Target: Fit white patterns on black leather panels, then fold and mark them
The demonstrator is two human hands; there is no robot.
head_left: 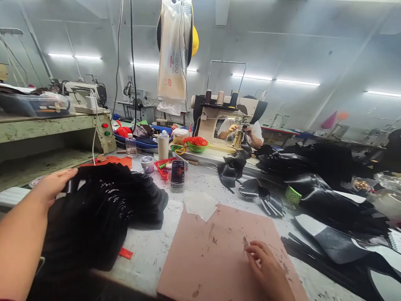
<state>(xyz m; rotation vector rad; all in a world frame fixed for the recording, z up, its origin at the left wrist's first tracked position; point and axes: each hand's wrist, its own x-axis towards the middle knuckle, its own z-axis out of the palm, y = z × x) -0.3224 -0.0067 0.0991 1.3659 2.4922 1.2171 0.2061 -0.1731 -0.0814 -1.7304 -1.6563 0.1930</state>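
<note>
fanned stack of black pieces (106,205) beside pink board (219,255).

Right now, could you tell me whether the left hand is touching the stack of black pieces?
Touching. The head view shows the left hand lying flat on the far left edge of the stack of black pieces, with no gap visible.

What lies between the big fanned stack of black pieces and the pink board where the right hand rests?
Nothing visible does. The left hand rests on the stack of black pieces; between it and the pink board, where the right hand lies, is bare tabletop. A small red scrap lies there, flat.
</note>
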